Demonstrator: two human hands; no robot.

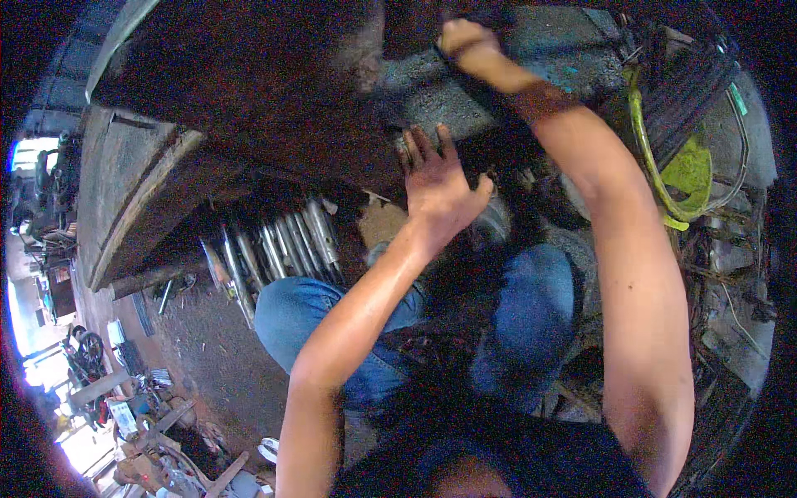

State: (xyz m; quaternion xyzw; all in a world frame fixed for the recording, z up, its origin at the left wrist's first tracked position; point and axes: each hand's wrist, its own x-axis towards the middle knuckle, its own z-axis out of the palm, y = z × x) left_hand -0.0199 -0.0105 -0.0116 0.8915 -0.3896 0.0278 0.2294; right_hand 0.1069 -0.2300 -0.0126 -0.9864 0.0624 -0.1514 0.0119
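My left hand is open, its fingers spread and darkened with grime, at the near edge of a dark, worn workbench. Farther off and to the right, my right hand is closed in a fist over the far part of the work area. Anything inside that fist is hidden, and the hand is slightly blurred. Between the hands lies a grey, gritty surface with bluish specks. Deep shadow hides much of what is around them.
Several metal tubes stand side by side under the bench, left of my knees. A yellow-green curved object and dark cables are at the right. Wood pieces and mixed clutter cover the lower left.
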